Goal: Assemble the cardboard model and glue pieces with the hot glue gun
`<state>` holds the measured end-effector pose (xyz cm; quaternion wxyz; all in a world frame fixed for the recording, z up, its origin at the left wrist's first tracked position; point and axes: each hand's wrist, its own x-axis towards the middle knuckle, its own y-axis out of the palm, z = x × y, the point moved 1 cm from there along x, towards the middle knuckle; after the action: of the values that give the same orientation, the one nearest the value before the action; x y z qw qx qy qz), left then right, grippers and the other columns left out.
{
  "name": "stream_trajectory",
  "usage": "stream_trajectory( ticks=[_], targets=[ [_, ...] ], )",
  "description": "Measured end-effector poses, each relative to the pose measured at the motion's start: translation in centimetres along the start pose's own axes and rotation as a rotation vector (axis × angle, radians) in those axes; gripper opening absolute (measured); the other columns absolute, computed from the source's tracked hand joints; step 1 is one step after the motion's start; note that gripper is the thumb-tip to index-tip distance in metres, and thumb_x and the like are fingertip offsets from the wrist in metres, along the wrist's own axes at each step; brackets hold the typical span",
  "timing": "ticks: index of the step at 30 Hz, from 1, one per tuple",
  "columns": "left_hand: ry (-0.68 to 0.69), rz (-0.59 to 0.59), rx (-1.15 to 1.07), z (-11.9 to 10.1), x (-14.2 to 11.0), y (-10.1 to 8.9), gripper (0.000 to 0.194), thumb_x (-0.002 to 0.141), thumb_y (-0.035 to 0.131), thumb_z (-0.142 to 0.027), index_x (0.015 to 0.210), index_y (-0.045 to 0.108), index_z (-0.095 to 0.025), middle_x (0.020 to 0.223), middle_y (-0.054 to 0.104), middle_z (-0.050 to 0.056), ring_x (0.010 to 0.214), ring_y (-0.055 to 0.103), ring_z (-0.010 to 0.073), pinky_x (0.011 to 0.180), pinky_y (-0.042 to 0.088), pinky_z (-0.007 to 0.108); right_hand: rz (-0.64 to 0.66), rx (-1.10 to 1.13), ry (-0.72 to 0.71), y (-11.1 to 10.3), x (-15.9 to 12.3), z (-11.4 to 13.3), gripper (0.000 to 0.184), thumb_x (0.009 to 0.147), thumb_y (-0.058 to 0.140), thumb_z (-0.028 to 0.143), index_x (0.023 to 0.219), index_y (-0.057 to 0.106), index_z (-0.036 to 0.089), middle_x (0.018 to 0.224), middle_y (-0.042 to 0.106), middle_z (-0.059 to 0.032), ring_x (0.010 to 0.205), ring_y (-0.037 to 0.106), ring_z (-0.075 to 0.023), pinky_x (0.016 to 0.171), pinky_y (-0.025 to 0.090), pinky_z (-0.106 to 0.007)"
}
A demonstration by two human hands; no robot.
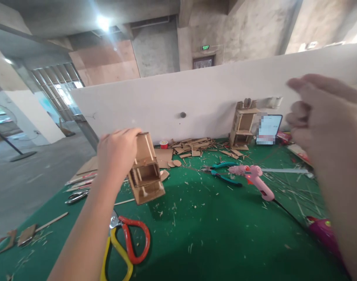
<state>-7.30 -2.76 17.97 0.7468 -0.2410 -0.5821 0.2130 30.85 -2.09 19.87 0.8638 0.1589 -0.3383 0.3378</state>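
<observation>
My left hand (118,150) is closed around the upper left side of a small cardboard shelf model (146,171), which hangs tilted above the green table. Open compartments and pale strips show on its face. My right hand (321,105) is raised at the right with its fingers curled together; whatever they may pinch is hidden. Below and left of it lies a pink hot glue gun (256,179) with a clear glue stick in its back. Teal-handled pliers (225,173) rest beside the gun's nozzle. Scissors with red and yellow handles (127,238) lie beneath my left forearm.
A second cardboard model (243,127) stands at the back by a propped phone (269,128). Cardboard scraps (193,146) are heaped against the white partition (155,101). A purple object (324,234) sits at right. Small silver tool handles (77,196) lie left. Shavings litter the green tabletop (202,234).
</observation>
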Motion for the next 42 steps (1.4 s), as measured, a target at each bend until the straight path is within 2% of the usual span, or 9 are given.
stream_trajectory(
  ticks=[2, 4, 8, 14, 21, 28, 33, 37, 42],
  targets=[
    [0.055, -0.025, -0.070, -1.6, 0.0, 0.1, 0.024, 0.088, 0.048, -0.018, 0.102, 0.066, -0.024, 0.094, 0.073, 0.006, 0.089, 0.064, 0.0279, 0.076, 0.045, 0.041, 0.201, 0.219, 0.097, 2.3, -2.7, 2.3, 0.027, 0.082, 0.063, 0.030, 0.102, 0.067, 0.012, 0.098, 0.071, -0.0141, 0.042, 0.042, 0.0000, 0.040, 0.023, -0.027],
    [0.095, -0.037, -0.144, -3.0, -0.1, 0.3, 0.022, 0.088, 0.049, -0.019, 0.103, 0.065, -0.025, 0.096, 0.073, 0.005, 0.089, 0.064, 0.0258, 0.076, 0.046, 0.039, 0.460, 0.339, 0.072, 4.2, -5.4, 4.2, 0.017, 0.083, 0.063, 0.028, 0.091, 0.068, 0.015, 0.086, 0.071, -0.0069, 0.043, 0.047, -0.0023, 0.038, 0.027, -0.023],
    [0.110, -0.025, -0.313, -4.5, -0.5, 1.1, 0.022, 0.090, 0.050, -0.021, 0.107, 0.063, -0.026, 0.101, 0.072, 0.003, 0.089, 0.065, 0.0219, 0.077, 0.048, 0.035, 0.790, 0.375, 0.034, 6.0, -9.3, 5.9, 0.016, 0.084, 0.062, 0.033, 0.088, 0.070, 0.020, 0.066, 0.062, 0.0010, 0.046, 0.046, -0.0048, 0.040, 0.034, -0.021],
    [0.120, 0.071, -0.481, -5.3, -0.7, 2.0, 0.018, 0.091, 0.051, -0.021, 0.104, 0.063, -0.024, 0.098, 0.071, 0.001, 0.087, 0.064, 0.0194, 0.078, 0.049, 0.034, 0.764, 0.219, 0.003, 6.1, -9.0, 5.1, 0.029, 0.093, 0.044, 0.039, 0.095, 0.067, 0.022, 0.056, 0.036, 0.0040, 0.045, 0.029, -0.0075, 0.040, 0.023, -0.024],
    [0.191, -0.029, -0.527, -5.8, -0.8, 1.6, 0.018, 0.091, 0.049, -0.020, 0.103, 0.062, -0.021, 0.096, 0.071, 0.003, 0.087, 0.063, 0.0179, 0.078, 0.050, 0.033, 0.817, 0.158, 0.037, 5.4, -7.8, 4.6, 0.031, 0.080, 0.043, 0.012, 0.098, 0.066, 0.024, 0.079, 0.059, -0.0019, 0.063, 0.049, -0.0119, 0.054, 0.038, -0.026],
    [0.201, -0.019, -0.610, -5.8, -0.8, 1.3, 0.015, 0.089, 0.052, -0.017, 0.101, 0.060, -0.022, 0.094, 0.068, 0.003, 0.086, 0.062, 0.0171, 0.076, 0.050, 0.032, 0.893, -0.047, 0.000, 5.7, -7.9, 4.3, 0.027, 0.086, 0.044, 0.027, 0.107, 0.061, 0.024, 0.094, 0.064, -0.0052, 0.076, 0.056, -0.0175, 0.062, 0.043, -0.031],
    [0.210, -0.011, -0.650, -5.9, -0.9, 1.0, 0.014, 0.089, 0.051, -0.016, 0.099, 0.058, -0.023, 0.090, 0.066, 0.003, 0.081, 0.062, 0.0155, 0.070, 0.050, 0.030, 1.102, -0.159, -0.049, 6.3, -8.4, 3.7, 0.040, 0.078, 0.041, 0.014, 0.115, 0.054, 0.023, 0.111, 0.059, -0.0072, 0.103, 0.054, -0.0227, 0.081, 0.046, -0.034],
    [0.206, 0.008, -0.666, -5.8, -1.0, 1.0, 0.013, 0.089, 0.050, -0.017, 0.100, 0.055, -0.023, 0.091, 0.066, 0.002, 0.078, 0.063, 0.0141, 0.070, 0.051, 0.029, 1.162, -0.143, -0.048, 6.7, -8.7, 3.2, 0.044, 0.076, 0.040, 0.011, 0.117, 0.050, 0.023, 0.120, 0.058, -0.0080, 0.109, 0.054, -0.0230, 0.086, 0.047, -0.034],
    [0.192, 0.035, -0.644, -5.7, -1.0, 1.3, 0.013, 0.091, 0.048, -0.018, 0.103, 0.052, -0.023, 0.096, 0.066, 0.002, 0.081, 0.064, 0.0148, 0.072, 0.051, 0.030, 1.210, -0.437, -0.201, 5.7, -8.1, 2.9, 0.032, 0.087, 0.044, 0.035, 0.113, 0.056, 0.023, 0.118, 0.061, -0.0093, 0.111, 0.053, -0.0287, 0.089, 0.043, -0.040]
  ],
)
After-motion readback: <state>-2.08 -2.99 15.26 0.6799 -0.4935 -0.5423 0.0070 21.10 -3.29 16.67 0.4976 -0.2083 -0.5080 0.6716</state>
